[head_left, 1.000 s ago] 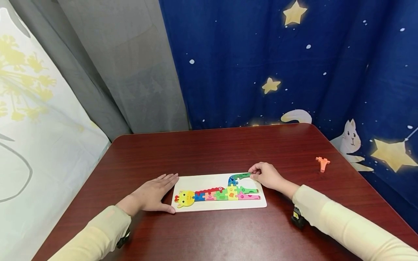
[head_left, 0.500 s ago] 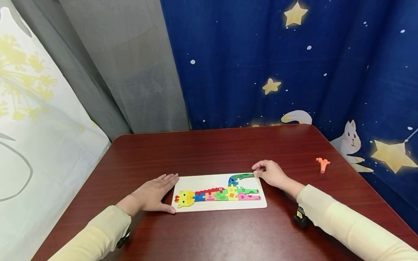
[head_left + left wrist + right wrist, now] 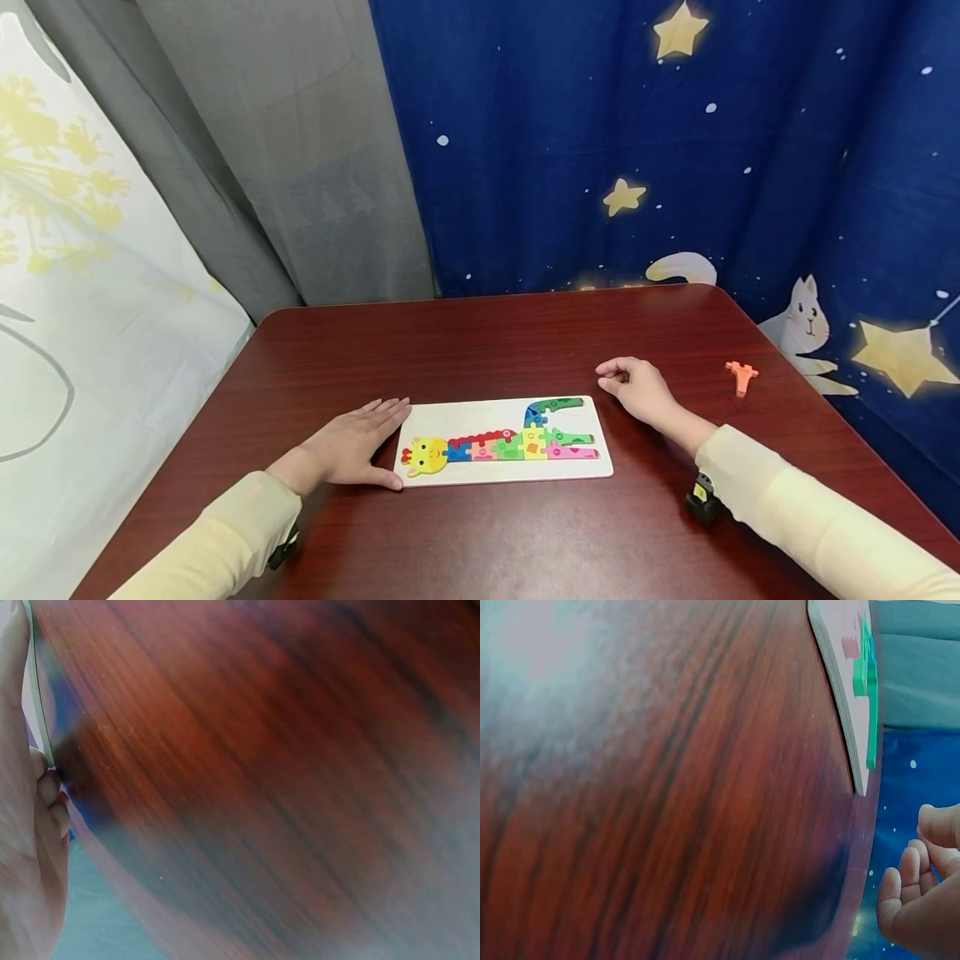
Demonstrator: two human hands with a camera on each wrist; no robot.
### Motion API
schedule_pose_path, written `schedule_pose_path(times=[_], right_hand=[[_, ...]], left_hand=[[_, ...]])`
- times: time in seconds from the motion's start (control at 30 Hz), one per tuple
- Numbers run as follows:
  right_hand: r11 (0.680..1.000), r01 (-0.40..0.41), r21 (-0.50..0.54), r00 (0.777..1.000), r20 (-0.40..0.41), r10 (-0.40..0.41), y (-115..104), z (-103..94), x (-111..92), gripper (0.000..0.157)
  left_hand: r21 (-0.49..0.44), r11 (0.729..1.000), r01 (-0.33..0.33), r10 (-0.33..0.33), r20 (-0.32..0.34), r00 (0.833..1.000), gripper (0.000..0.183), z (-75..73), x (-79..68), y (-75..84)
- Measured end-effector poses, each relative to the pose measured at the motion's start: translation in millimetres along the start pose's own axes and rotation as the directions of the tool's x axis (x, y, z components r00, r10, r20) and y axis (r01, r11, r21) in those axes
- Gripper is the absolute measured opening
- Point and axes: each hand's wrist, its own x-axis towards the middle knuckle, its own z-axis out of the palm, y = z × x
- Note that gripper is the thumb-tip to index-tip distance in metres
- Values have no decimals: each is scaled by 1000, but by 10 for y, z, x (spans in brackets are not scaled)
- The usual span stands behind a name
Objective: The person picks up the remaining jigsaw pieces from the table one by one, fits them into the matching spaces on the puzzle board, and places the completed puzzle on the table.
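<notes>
A white puzzle board lies flat on the table, bearing a giraffe of colourful jigsaw pieces. Its yellow head is at the left; blue, pink, green and yellow body pieces follow, with leg pieces and a green piece on the right. My left hand rests with straight fingers at the board's left end, thumb by its lower corner. Beyond the board's upper right corner, my right hand hovers, holding nothing, fingers loosely bent. Farther right lies one orange puzzle piece, apart from the board.
The dark red wooden table has rounded far corners. Behind it hang a grey curtain and a blue curtain with stars. White patterned cloth drapes at the left.
My right hand has let go of the green piece at the board's upper right and moved away, up and to the right. The left hand stays where it was.
</notes>
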Motion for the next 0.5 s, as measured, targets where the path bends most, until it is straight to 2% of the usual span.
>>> schedule_pose_path(times=[0.3,0.5], right_hand=[[1000,-25,13,991,-133,27,62,-130,-20,20],[999,-43,27,977,-206,47,113,-201,-46,25]], left_hand=[[-7,1000,-26,26,-25,999,114,-33,3,8],[-2,1000,-10,10,5,1000,115,-44,3,12]])
